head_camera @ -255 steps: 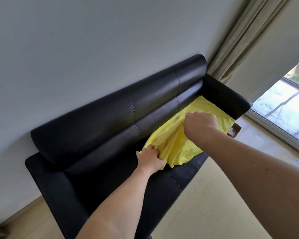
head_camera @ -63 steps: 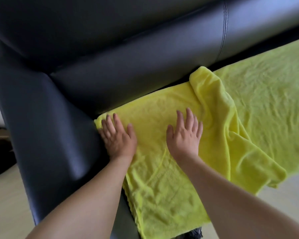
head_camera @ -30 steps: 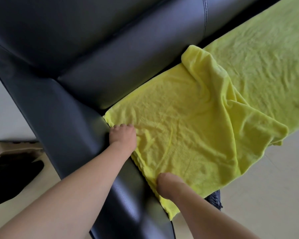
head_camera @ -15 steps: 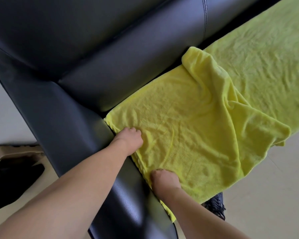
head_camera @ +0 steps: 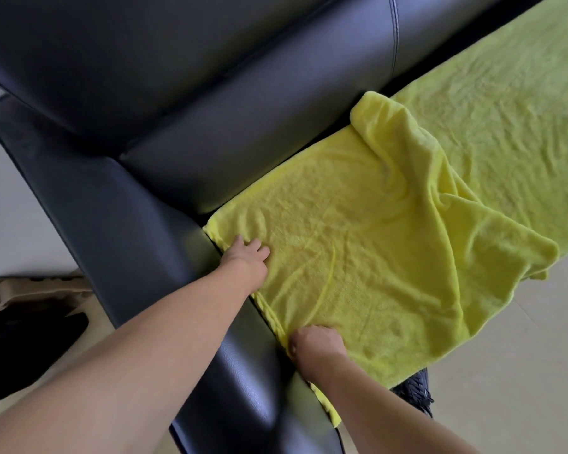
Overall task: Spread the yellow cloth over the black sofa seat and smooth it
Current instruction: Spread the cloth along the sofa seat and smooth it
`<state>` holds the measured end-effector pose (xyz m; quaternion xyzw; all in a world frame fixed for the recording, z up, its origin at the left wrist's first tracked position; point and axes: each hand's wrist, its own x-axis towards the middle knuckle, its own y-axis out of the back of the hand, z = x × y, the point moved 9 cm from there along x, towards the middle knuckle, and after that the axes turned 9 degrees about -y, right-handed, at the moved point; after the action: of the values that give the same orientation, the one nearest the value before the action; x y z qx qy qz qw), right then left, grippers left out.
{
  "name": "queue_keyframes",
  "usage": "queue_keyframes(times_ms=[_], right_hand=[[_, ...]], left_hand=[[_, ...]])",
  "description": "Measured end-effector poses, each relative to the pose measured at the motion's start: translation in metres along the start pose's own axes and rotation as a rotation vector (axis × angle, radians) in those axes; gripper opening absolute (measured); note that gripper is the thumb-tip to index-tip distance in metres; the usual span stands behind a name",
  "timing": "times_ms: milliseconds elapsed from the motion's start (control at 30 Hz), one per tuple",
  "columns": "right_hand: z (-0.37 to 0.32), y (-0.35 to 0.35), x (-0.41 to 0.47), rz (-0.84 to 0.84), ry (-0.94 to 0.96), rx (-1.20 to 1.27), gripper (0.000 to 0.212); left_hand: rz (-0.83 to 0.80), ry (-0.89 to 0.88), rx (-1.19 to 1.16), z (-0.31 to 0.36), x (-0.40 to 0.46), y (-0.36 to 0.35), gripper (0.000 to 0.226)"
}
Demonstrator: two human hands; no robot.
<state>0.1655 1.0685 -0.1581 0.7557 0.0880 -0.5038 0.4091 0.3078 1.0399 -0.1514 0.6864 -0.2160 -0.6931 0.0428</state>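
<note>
Right hand (head_camera: 315, 347): curled shut on the near end edge of the yellow cloth (head_camera: 358, 257), at the front corner of the seat beside the armrest (head_camera: 128, 244). Half a second ago it sat at much the same spot; a second ago it was a little nearer the front lip.

Left hand (head_camera: 248, 253): a second ago a loose fist at the cloth's back corner; now the fingers are partly uncurled and press flat on the cloth, holding nothing, just inside the armrest edge.

Judgement: end edge is being tucked and flattened along the armrest. This end looks nearly done.

Cloth covers the seat from armrest onward and hangs over the front edge. A raised fold (head_camera: 417, 152) runs from the backrest (head_camera: 243, 119) to the front edge, unsmoothed. A flatter, greener stretch (head_camera: 505, 109) lies beyond.

Room: pale tile floor (head_camera: 522, 371); dark item and cardboard (head_camera: 30, 309) on the floor left of the sofa.
</note>
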Motion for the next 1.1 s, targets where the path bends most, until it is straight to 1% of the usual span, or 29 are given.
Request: queue_keyframes(times_ms=[67, 100, 133, 167, 200, 233, 267, 300, 333, 367, 433, 467, 567, 600, 667, 733, 800, 900, 933, 1033, 1100], right_hand=[[0.003, 0.009, -0.002, -0.002, 0.021, 0.039, 0.028], [0.006, 0.020, -0.004, 0.057, 0.026, 0.088, 0.027], [0.012, 0.036, -0.005, 0.188, 0.028, 0.145, 0.028], [0.022, 0.055, -0.007, 0.365, 0.017, 0.189, 0.030], [0.035, 0.071, -0.010, 0.505, -0.025, 0.200, 0.035], [0.048, 0.082, -0.012, 0.604, -0.075, 0.210, 0.043], [0.060, 0.087, -0.009, 0.601, -0.112, 0.193, 0.050], [0.071, 0.085, -0.002, 0.525, -0.133, 0.167, 0.056], [0.080, 0.077, 0.007, 0.419, -0.144, 0.138, 0.061], [0.089, 0.072, 0.013, 0.364, -0.144, 0.100, 0.065], [0.098, 0.072, 0.019, 0.359, -0.132, 0.050, 0.068], [0.098, 0.077, 0.022, 0.391, -0.115, 0.043, 0.067], [0.098, 0.114, 0.021, 0.639, -0.133, 0.068, 0.062], [0.101, 0.125, 0.025, 0.670, -0.140, 0.066, 0.063], [0.110, 0.141, 0.041, 0.662, -0.143, 0.035, 0.066], [0.124, 0.150, 0.057, 0.593, -0.157, -0.002, 0.068], [0.141, 0.150, 0.072, 0.517, -0.188, -0.018, 0.071], [0.150, 0.146, 0.078, 0.496, -0.188, -0.046, 0.075], [0.148, 0.148, 0.076, 0.519, -0.174, -0.045, 0.076], [0.140, 0.177, 0.069, 0.695, -0.130, -0.014, 0.073], [0.137, 0.201, 0.074, 0.773, -0.075, -0.021, 0.068]], left_hand=[[0.014, 0.051, -0.033, 0.002, 0.001, 0.003, 0.043], [0.077, 0.093, -0.122, 0.001, 0.000, 0.009, 0.042], [0.187, 0.152, -0.285, -0.001, -0.002, 0.015, 0.038], [0.320, 0.220, -0.481, -0.005, -0.006, 0.023, 0.035], [0.455, 0.278, -0.671, -0.011, -0.009, 0.028, 0.033], [0.581, 0.322, -0.828, -0.015, -0.011, 0.031, 0.034], [0.687, 0.366, -0.942, -0.021, -0.010, 0.032, 0.038], [0.741, 0.423, -1.030, -0.025, -0.008, 0.027, 0.045], [0.731, 0.489, -1.123, -0.029, -0.003, 0.016, 0.053], [0.673, 0.555, -1.243, -0.030, 0.002, 0.002, 0.059], [0.542, 0.632, -1.423, -0.028, 0.014, -0.022, 0.067], [0.538, 0.666, -1.433, -0.029, 0.016, -0.025, 0.068], [0.694, 0.814, -1.297, -0.045, 0.010, -0.017, 0.067], [0.720, 0.854, -1.280, -0.051, 0.010, -0.015, 0.067], [0.747, 0.899, -1.299, -0.061, 0.016, -0.016, 0.068], [0.784, 0.929, -1.323, -0.065, 0.022, -0.022, 0.068], [0.840, 0.970, -1.350, -0.064, 0.025, -0.032, 0.068], [0.902, 1.030, -1.357, -0.064, 0.026, -0.039, 0.066], [0.925, 1.040, -1.349, -0.065, 0.024, -0.038, 0.064], [1.005, 1.026, -1.246, -0.070, 0.021, -0.024, 0.057], [0.985, 1.037, -1.222, -0.069, 0.024, -0.021, 0.055]])
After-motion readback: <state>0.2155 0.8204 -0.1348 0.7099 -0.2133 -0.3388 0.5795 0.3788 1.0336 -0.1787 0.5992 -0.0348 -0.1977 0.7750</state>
